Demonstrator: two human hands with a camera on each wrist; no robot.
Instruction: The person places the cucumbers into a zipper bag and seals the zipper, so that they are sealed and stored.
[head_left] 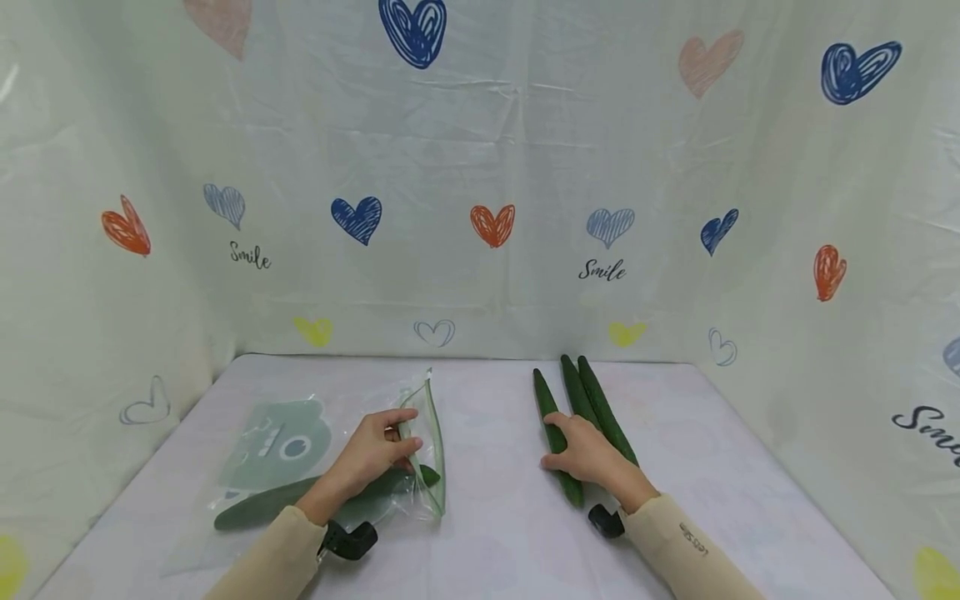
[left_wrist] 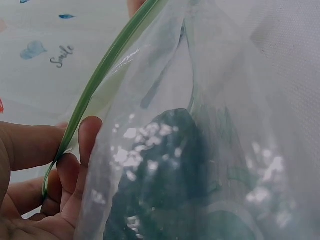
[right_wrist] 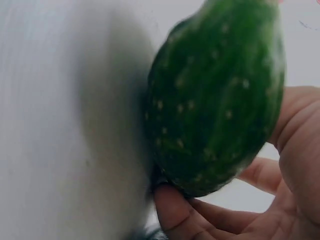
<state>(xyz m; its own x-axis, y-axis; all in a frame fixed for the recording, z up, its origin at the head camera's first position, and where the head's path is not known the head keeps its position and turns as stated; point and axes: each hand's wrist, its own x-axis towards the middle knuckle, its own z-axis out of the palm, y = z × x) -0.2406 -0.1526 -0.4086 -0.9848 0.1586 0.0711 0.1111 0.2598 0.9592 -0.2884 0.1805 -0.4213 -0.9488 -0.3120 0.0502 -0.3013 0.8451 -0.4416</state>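
Observation:
On the left lies a clear zip bag with a green edge strip, a printed green patch and its mouth parted toward the right. One cucumber is inside it, the tip near the mouth. My left hand pinches the bag's rim; in the left wrist view the thumb and fingers hold the green strip. My right hand grips another cucumber around its middle. Up close in the right wrist view, this cucumber's rounded end shows, with fingers beneath and thumb beside it.
Two more cucumbers lie side by side just right of the gripped one, partly behind the right hand. Everything rests on a white-covered table. A curtain printed with hearts hangs behind and along both sides.

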